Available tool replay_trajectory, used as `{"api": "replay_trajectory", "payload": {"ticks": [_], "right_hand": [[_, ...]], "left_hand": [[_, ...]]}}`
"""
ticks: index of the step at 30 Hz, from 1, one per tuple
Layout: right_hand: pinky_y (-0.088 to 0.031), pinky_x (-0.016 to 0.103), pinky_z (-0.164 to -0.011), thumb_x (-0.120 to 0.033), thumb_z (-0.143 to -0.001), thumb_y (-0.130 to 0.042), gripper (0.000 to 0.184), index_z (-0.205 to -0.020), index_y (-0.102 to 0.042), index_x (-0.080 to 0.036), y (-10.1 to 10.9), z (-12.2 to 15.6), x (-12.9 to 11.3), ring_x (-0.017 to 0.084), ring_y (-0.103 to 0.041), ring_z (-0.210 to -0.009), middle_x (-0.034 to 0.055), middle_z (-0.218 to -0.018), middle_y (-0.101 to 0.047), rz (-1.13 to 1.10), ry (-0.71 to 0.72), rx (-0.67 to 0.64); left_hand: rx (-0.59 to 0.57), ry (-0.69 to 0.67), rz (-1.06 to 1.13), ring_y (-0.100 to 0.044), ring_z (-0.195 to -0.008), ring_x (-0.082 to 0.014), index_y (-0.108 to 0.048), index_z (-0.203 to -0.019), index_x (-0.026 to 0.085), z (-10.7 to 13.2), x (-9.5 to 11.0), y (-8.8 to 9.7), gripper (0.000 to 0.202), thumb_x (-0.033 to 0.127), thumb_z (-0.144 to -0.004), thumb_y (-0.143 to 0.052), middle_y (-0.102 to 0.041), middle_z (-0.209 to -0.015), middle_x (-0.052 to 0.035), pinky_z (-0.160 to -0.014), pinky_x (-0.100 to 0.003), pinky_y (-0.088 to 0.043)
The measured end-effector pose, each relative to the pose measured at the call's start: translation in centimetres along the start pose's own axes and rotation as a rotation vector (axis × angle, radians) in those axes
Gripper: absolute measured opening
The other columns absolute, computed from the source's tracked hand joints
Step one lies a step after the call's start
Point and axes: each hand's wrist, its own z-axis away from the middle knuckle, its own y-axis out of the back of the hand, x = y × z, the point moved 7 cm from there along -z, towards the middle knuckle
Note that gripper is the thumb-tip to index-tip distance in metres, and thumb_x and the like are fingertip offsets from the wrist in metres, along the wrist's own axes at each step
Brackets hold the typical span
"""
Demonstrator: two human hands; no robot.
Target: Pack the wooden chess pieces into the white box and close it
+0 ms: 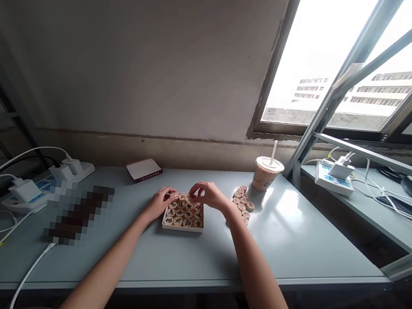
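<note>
A shallow white box (182, 228) on the desk holds rows of round wooden Chinese chess pieces (179, 212) with dark characters on top. My left hand (160, 203) curls round the box's back left corner, its fingertips at the edge beside the pieces. Over the back right corner of the box, my right hand (207, 195) points its fingers down and pinches a chess piece (192, 197), partly hidden by the fingers. More loose chess pieces (241, 207) lie in a cluster on the desk, right of the box and partly behind my right wrist.
A box lid (144, 170), white with dark red sides, rests near the wall. A lidded drink cup (267, 173) with a straw stands behind the loose pieces. Power strips (29, 200) and white cables occupy the desk's left side, near a pixelated dark object (78, 215). A metal post (327, 105) rises at right.
</note>
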Motion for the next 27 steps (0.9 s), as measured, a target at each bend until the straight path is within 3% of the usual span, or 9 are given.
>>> {"api": "replay_trajectory", "payload": {"ticks": [9, 14, 16, 19, 23, 27], "right_hand": [[-0.046, 0.023, -0.071, -0.02, -0.075, -0.067, 0.018, -0.093, -0.067, -0.018, -1.2, -0.3, 0.4, 0.013, -0.06, -0.077, 0.0038, -0.092, -0.064, 0.116, -0.015, 0.038], [-0.047, 0.025, -0.072, -0.029, -0.08, -0.064, 0.023, -0.101, -0.064, -0.02, 0.0, 0.1, 0.5, 0.013, -0.06, -0.08, 0.0051, -0.104, -0.062, 0.125, -0.039, 0.063], [-0.045, 0.03, -0.081, -0.03, -0.085, -0.057, 0.021, -0.104, -0.063, -0.021, 1.5, 0.7, 1.2, 0.017, -0.059, -0.091, 0.0058, -0.107, -0.062, 0.292, -0.12, 0.175], [-0.035, 0.045, -0.094, -0.021, -0.089, -0.046, 0.028, -0.113, -0.06, -0.017, 3.8, 2.5, 3.6, 0.027, -0.048, -0.114, 0.0143, -0.119, -0.058, 0.625, -0.405, 0.366], [-0.031, 0.057, -0.093, -0.018, -0.088, -0.041, 0.04, -0.122, -0.053, -0.001, 4.5, 5.0, 7.8, 0.042, -0.034, -0.126, 0.0304, -0.132, -0.044, 0.739, -0.786, 0.332], [-0.037, 0.047, -0.09, -0.007, -0.084, -0.036, 0.037, -0.109, -0.063, -0.002, 4.2, 5.2, 9.1, 0.039, -0.044, -0.118, 0.029, -0.115, -0.056, 0.691, -0.755, 0.27]], "left_hand": [[0.01, -0.013, -0.026, -0.058, -0.097, -0.0206, -0.062, -0.101, 0.02, 0.0, 0.0, 0.0, 0.032, 0.044, -0.086, -0.047, -0.061, -0.104, -0.0079, -0.086, -0.033, -0.047], [0.011, -0.014, -0.039, -0.058, -0.099, -0.0206, -0.062, -0.098, 0.019, 0.0, 0.1, 0.1, 0.031, 0.042, -0.087, -0.044, -0.061, -0.104, -0.0081, -0.089, -0.033, -0.045], [0.02, -0.01, -0.049, -0.058, -0.099, -0.0205, -0.062, -0.096, 0.019, -0.1, 0.0, 0.1, 0.03, 0.039, -0.088, -0.042, -0.062, -0.103, -0.0083, -0.09, -0.033, -0.045], [0.053, -0.007, -0.045, -0.058, -0.098, -0.0201, -0.062, -0.094, 0.018, -0.3, -0.3, 0.2, 0.028, 0.033, -0.088, -0.039, -0.063, -0.101, -0.0083, -0.09, -0.034, -0.044], [0.073, -0.004, -0.046, -0.059, -0.096, -0.0193, -0.063, -0.091, 0.019, -0.4, -0.5, 0.2, 0.026, 0.025, -0.087, -0.038, -0.064, -0.099, -0.0078, -0.089, -0.033, -0.045], [0.079, -0.006, -0.067, -0.059, -0.096, -0.0191, -0.064, -0.09, 0.018, -0.4, -0.4, 0.3, 0.028, 0.02, -0.086, -0.036, -0.064, -0.097, -0.0075, -0.088, -0.033, -0.046]]}}
